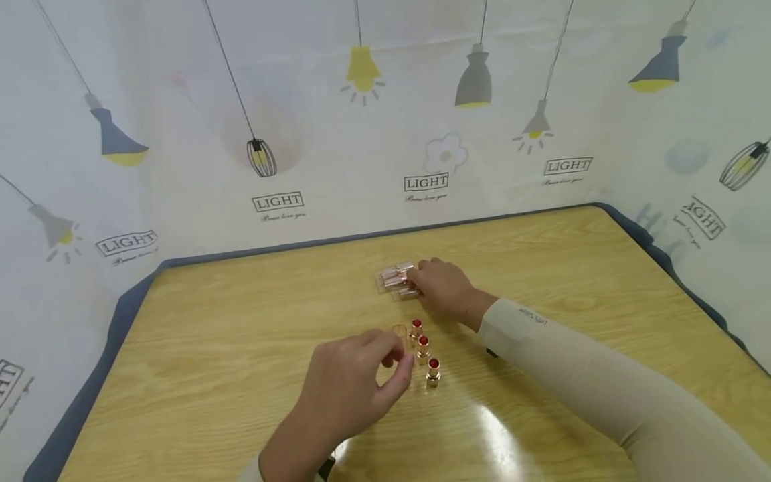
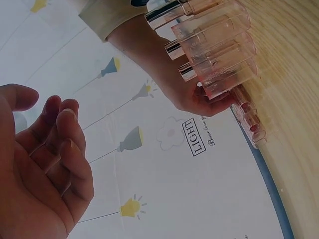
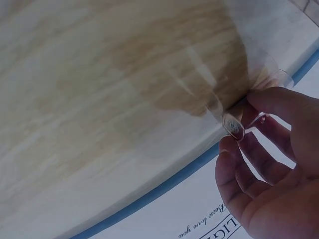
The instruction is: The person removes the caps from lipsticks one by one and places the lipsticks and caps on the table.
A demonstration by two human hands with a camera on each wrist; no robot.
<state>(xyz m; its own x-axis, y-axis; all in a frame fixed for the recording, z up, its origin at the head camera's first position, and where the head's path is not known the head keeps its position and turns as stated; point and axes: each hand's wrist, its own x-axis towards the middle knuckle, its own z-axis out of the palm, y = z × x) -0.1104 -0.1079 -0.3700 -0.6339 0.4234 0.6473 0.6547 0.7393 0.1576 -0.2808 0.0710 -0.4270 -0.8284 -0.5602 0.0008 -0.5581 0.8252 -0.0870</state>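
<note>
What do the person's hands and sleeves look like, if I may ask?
The left hand and right hand are ungloved. The right sleeve is long and pale cream, with small dark lettering near its cuff. Only a similarly pale edge of the left sleeve shows. A small black piece shows by each cuff, too little to identify.

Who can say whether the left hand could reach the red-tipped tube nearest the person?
Probably yes: the left hand looks empty beside the red-tipped tube, and nothing visible stands between them.

A pale backdrop (image 1: 337,167) printed with lamps (image 1: 474,80) lines the wood-grain worktop (image 1: 229,335). Glare (image 1: 496,435) brightens the near surface.
</note>
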